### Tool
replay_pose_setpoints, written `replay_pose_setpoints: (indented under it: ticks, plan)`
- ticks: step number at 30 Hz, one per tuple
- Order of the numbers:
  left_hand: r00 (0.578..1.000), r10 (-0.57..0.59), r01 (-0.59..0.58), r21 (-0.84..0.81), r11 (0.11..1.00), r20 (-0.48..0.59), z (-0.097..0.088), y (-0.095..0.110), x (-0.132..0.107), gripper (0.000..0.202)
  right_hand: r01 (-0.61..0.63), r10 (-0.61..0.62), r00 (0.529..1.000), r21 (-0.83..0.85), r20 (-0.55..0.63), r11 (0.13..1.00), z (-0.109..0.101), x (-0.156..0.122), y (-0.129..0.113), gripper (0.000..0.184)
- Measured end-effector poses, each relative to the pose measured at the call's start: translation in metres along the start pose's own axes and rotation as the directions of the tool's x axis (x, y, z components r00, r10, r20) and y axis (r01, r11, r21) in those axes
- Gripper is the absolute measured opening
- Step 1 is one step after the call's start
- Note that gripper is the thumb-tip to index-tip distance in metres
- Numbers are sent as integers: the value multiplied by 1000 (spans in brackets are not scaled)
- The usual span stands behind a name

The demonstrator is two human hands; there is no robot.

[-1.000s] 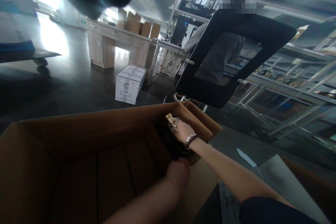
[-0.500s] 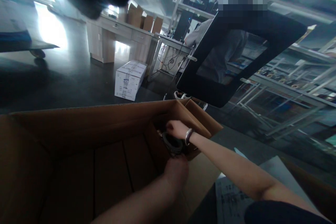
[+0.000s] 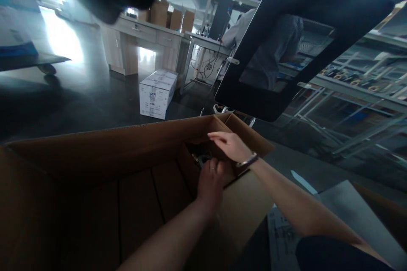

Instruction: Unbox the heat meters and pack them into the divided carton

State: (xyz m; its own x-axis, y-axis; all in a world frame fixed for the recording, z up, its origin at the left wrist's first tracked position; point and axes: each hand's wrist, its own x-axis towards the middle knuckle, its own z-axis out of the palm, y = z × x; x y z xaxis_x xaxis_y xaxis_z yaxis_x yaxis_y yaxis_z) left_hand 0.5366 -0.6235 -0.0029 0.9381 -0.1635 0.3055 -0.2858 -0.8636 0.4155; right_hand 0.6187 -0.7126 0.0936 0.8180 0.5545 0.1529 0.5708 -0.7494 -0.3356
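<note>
Inside a large open cardboard box, a smaller open carton stands near the right end. A dark coiled item, perhaps a cable, lies in it, partly hidden. My left hand, with a ring on one finger, reaches in from the near side. Its fingers curl down at the coil's edge, and what lies under them is hidden. Just above and to the right, my right hand is raised over the carton's far right side. Its fingers are stretched out flat with nothing visible in them; a bracelet circles the wrist.
Several closed brown cartons fill the large box's floor to the left. Papers lie at lower right. Beyond stand a black mesh-backed chair, a white carton, desks, shelves and a seated person. A cart is at far left.
My right hand has left the coil, rising to the right and straightening its fingers. My left hand has moved up and forward over the coil, which now sits lower and more hidden in the carton.
</note>
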Motion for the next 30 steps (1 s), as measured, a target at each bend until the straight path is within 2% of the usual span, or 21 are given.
replay_pose_setpoints:
  ticks: [1,2,3,4,5,6,7,8,9,12,15,18,21,25,26,28,30]
  plan:
    - [999,-41,41,6,999,14,2,-3,0,43,16,-1,971,60,-240,998,-14,-12,4,32]
    - [996,-86,86,11,996,37,4,-6,1,47,11,32,891,92,-454,996,-24,-24,9,31]
    - [990,-124,123,16,992,61,5,-12,2,55,-15,87,802,126,-591,992,-31,-33,16,30]
    - [986,-151,149,22,989,74,6,-18,4,64,-64,158,761,169,-629,984,-33,-41,23,32]
    - [983,-171,169,34,985,70,6,-25,7,72,-117,238,775,238,-585,964,-30,-46,29,37]
    - [982,-183,181,52,982,49,5,-32,10,80,-164,307,825,319,-475,933,-25,-49,33,42]
    - [983,-182,180,75,981,15,4,-39,14,86,-203,344,877,389,-336,898,-17,-51,36,46]
    - [985,-169,170,100,980,-20,3,-46,18,91,-225,350,909,439,-226,869,-8,-52,35,49]
    - [988,-148,153,122,981,-46,2,-52,22,95,-229,340,925,469,-167,853,1,-52,33,50]
    - [993,-115,117,138,984,-21,-1,-63,31,99,-196,336,923,520,-189,831,20,-55,18,53]
    - [984,-112,95,126,988,141,-4,-67,33,80,-210,308,947,549,-93,809,34,-60,3,52]
    - [962,-110,80,124,989,252,-5,-69,30,59,-264,257,964,365,70,893,53,-62,-5,57]
    - [954,-195,176,103,979,228,-5,-73,25,66,-299,285,949,97,137,949,70,-60,-9,75]
    - [924,-300,311,-7,950,235,-8,-85,21,76,-279,287,940,-67,188,958,75,-55,-12,74]
    - [916,-333,348,-29,937,223,-9,-89,21,74,-268,282,938,-95,201,959,76,-55,-13,72]
    - [908,-397,407,-60,911,131,-10,-96,22,68,-245,276,939,-161,207,956,77,-56,-15,68]
    - [928,-372,372,-107,922,16,-9,-101,23,59,-223,265,943,-210,202,952,79,-58,-17,61]
